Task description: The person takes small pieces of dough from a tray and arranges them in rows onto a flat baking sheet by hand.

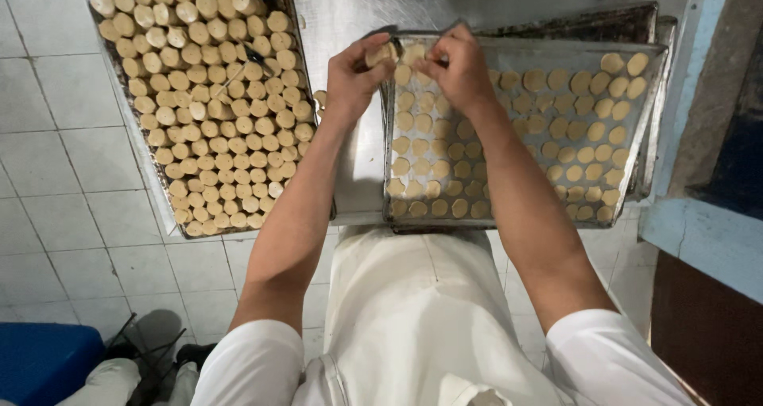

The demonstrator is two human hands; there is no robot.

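The left hand pinches a dough piece over the baking tray; just beside it the right hand, fingers curled, touches the rounds; what it grips I cannot tell.

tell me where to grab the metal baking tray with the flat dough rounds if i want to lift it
Grip the metal baking tray by its raised rim at the two short ends, one hand coming in from each side. The rim stands up all round and is bare, while the dough rounds cover the flat bed. The near edge overhangs the steel table, so a level two-handed lift looks safest.
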